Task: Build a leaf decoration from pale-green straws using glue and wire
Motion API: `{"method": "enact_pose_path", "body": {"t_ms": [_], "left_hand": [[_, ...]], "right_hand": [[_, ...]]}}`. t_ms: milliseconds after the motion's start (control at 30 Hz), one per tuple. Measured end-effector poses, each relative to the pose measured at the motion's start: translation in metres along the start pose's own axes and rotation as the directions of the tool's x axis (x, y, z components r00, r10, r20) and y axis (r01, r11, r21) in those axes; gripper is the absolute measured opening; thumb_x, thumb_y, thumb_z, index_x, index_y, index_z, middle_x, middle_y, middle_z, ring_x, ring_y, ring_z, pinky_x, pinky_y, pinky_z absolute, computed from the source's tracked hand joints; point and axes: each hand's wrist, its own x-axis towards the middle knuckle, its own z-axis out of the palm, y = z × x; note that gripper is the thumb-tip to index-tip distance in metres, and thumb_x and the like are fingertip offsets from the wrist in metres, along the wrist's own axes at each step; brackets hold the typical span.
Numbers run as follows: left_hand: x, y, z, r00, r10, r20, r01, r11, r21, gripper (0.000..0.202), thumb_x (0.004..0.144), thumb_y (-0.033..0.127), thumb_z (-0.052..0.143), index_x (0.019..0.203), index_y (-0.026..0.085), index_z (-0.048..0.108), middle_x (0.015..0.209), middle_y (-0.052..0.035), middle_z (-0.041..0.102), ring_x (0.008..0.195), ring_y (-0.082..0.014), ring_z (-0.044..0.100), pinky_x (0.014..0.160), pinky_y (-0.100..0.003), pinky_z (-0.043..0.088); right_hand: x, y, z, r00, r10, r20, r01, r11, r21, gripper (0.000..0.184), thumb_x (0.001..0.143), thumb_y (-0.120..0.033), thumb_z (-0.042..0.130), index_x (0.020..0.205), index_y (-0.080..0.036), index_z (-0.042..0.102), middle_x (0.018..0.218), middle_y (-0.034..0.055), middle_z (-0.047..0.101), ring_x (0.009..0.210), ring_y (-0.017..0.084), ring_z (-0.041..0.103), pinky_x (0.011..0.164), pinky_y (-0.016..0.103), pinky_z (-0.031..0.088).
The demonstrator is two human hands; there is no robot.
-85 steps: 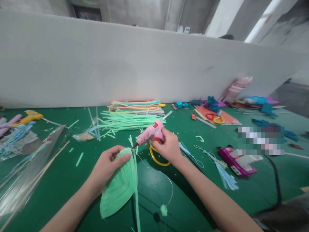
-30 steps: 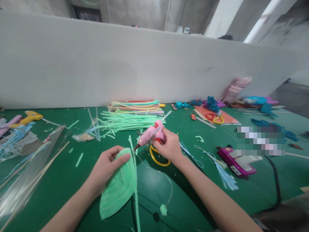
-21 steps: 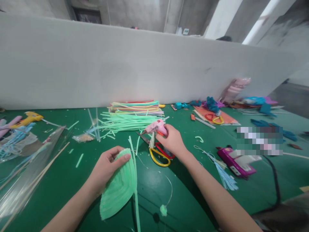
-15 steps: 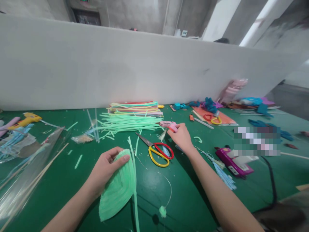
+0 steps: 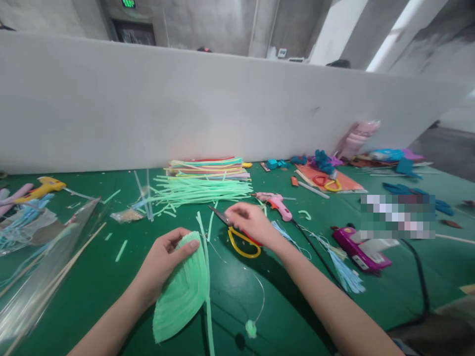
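My left hand point(image 5: 171, 264) holds a leaf shape made of bright green pipe cleaners point(image 5: 183, 291), thumb on its face near the top. A long green pipe cleaner stem point(image 5: 209, 316) runs down along the leaf's right edge. My right hand point(image 5: 250, 222) hovers over the scissors point(image 5: 243, 244), fingers curled in, hiding most of the red handle. Whether its fingertips touch the scissors or pinch anything I cannot tell. Right of this hand lies a pink glue gun point(image 5: 276, 203). A small green tuft on thin wire point(image 5: 251, 329) is in front.
Green pipe cleaners point(image 5: 200, 190) lie in a pile at the back, before a multicoloured bundle point(image 5: 208, 167). A yellow glue gun point(image 5: 44, 187) and clear plastic wrap point(image 5: 48, 277) are at left. A purple device point(image 5: 358, 249) and blue tassels point(image 5: 347, 272) are at right. A white partition point(image 5: 222, 104) stands behind.
My right hand has let go of the pink glue gun, which now lies on the table, and has moved left and nearer, over the scissors. My left hand still holds the leaf.
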Motion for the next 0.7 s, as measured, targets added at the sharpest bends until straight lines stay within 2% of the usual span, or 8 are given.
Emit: {"method": "enact_pose_path", "body": {"t_ms": [33, 100, 200, 300, 400, 467, 533, 700], "left_hand": [[0.001, -0.001, 0.0, 1.0, 0.002, 0.002, -0.002, 1.0, -0.002, 0.022, 0.071, 0.037, 0.075, 0.077, 0.019, 0.064, 0.066, 0.0017, 0.062, 0.058, -0.0118, 0.056, 0.056, -0.022, 0.044], [0.002, -0.002, 0.0, 1.0, 0.004, 0.015, -0.004, 1.0, -0.008, 0.022, 0.071, 0.037, 0.074, 0.079, 0.019, 0.065, 0.067, 0.0014, 0.063, 0.058, -0.0122, 0.057, 0.056, -0.022, 0.045], [0.003, -0.006, -0.002, 1.0, 0.018, 0.023, -0.018, 1.0, -0.002, 0.021, 0.074, 0.038, 0.072, 0.081, 0.02, 0.065, 0.071, 0.0009, 0.065, 0.061, -0.0126, 0.057, 0.058, -0.022, 0.046], [0.004, -0.008, -0.003, 0.999, 0.052, 0.005, -0.052, 0.998, 0.026, 0.02, 0.074, 0.038, 0.072, 0.079, 0.02, 0.064, 0.07, 0.0025, 0.062, 0.061, -0.0109, 0.055, 0.059, -0.021, 0.045], [0.004, -0.009, -0.005, 0.999, 0.045, -0.01, -0.045, 0.997, 0.066, 0.022, 0.074, 0.04, 0.071, 0.079, 0.02, 0.063, 0.069, 0.0031, 0.06, 0.06, -0.0108, 0.054, 0.058, -0.021, 0.044], [0.005, -0.009, -0.005, 1.0, 0.022, -0.018, -0.02, 0.996, 0.093, 0.024, 0.074, 0.042, 0.071, 0.079, 0.02, 0.063, 0.068, 0.0029, 0.06, 0.06, -0.0115, 0.054, 0.058, -0.021, 0.043], [0.006, -0.009, -0.005, 0.999, 0.008, -0.034, -0.004, 0.992, 0.129, 0.025, 0.074, 0.043, 0.07, 0.079, 0.02, 0.062, 0.068, 0.0029, 0.06, 0.06, -0.012, 0.054, 0.057, -0.021, 0.043], [0.008, -0.01, -0.005, 0.998, 0.016, -0.067, 0.0, 0.974, 0.227, 0.026, 0.072, 0.044, 0.07, 0.076, 0.02, 0.063, 0.067, 0.0029, 0.06, 0.059, -0.0122, 0.052, 0.055, -0.021, 0.041]], "right_hand": [[-0.004, -0.006, 0.011, 0.986, 0.056, 0.159, -0.076, 0.989, 0.127, 0.027, 0.085, -0.041, 0.057, 0.09, -0.015, 0.064, 0.077, 0.0043, 0.067, 0.064, 0.013, 0.059, 0.059, 0.025, 0.047], [-0.012, -0.014, 0.027, 0.927, 0.102, 0.36, -0.215, 0.933, 0.288, 0.034, 0.085, -0.048, 0.057, 0.091, -0.015, 0.065, 0.079, 0.0045, 0.068, 0.059, 0.01, 0.057, 0.054, 0.021, 0.045], [-0.018, -0.016, 0.033, 0.778, 0.154, 0.609, -0.475, 0.779, 0.409, 0.051, 0.086, -0.06, 0.049, 0.088, -0.011, 0.065, 0.081, 0.0089, 0.069, 0.062, 0.011, 0.062, 0.055, 0.021, 0.049], [-0.019, -0.013, 0.026, 0.617, 0.13, 0.776, -0.627, 0.677, 0.385, 0.066, 0.084, -0.069, 0.042, 0.092, -0.008, 0.066, 0.085, 0.0133, 0.069, 0.067, 0.015, 0.068, 0.058, 0.024, 0.052], [-0.02, -0.013, 0.021, 0.529, 0.022, 0.848, -0.654, 0.648, 0.391, 0.062, 0.079, -0.066, 0.055, 0.095, -0.007, 0.066, 0.09, 0.0137, 0.069, 0.075, 0.018, 0.07, 0.065, 0.027, 0.055], [-0.022, -0.015, 0.02, 0.507, -0.003, 0.862, -0.663, 0.638, 0.392, 0.051, 0.076, -0.054, 0.067, 0.094, -0.007, 0.066, 0.091, 0.012, 0.069, 0.078, 0.018, 0.071, 0.07, 0.026, 0.056], [-0.023, -0.017, 0.023, 0.511, 0.04, 0.859, -0.682, 0.627, 0.377, 0.041, 0.073, -0.042, 0.075, 0.092, -0.007, 0.067, 0.091, 0.0101, 0.07, 0.079, 0.017, 0.071, 0.073, 0.024, 0.056], [-0.027, -0.017, 0.033, 0.613, 0.232, 0.755, -0.676, 0.649, 0.349, 0.034, 0.061, -0.028, 0.085, 0.08, -0.007, 0.067, 0.074, 0.0055, 0.071, 0.069, 0.014, 0.071, 0.069, 0.02, 0.057]]}}
